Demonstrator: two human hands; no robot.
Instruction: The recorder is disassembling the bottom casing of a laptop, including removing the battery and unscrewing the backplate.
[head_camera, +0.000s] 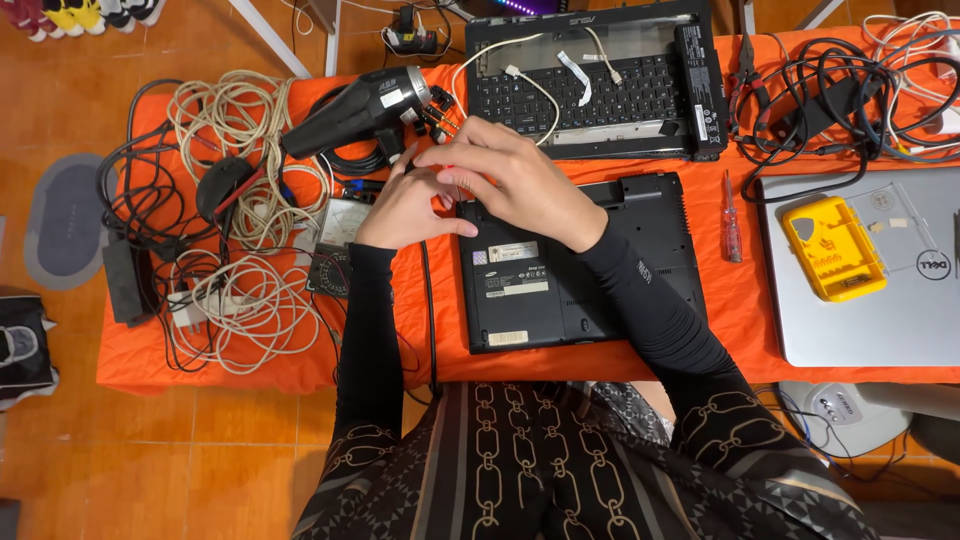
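Observation:
A black laptop (560, 280) lies bottom-up in the middle of the orange-covered table (740, 310). My left hand (405, 210) rests at its upper left corner, fingers curled around something thin and red that is mostly hidden. My right hand (515, 175) reaches over the left hand, fingers bent and spread above that same corner, covering it. Whether either hand grips a tool firmly I cannot tell for sure. Both arms wear black sleeves.
A black heat gun (355, 110) and tangled white and black cables (240, 200) lie left. An opened laptop with a bare keyboard (590, 90) sits behind. A red screwdriver (731, 215), a silver laptop (880, 300) with a yellow bit case (832, 248), and pliers (750, 75) lie right.

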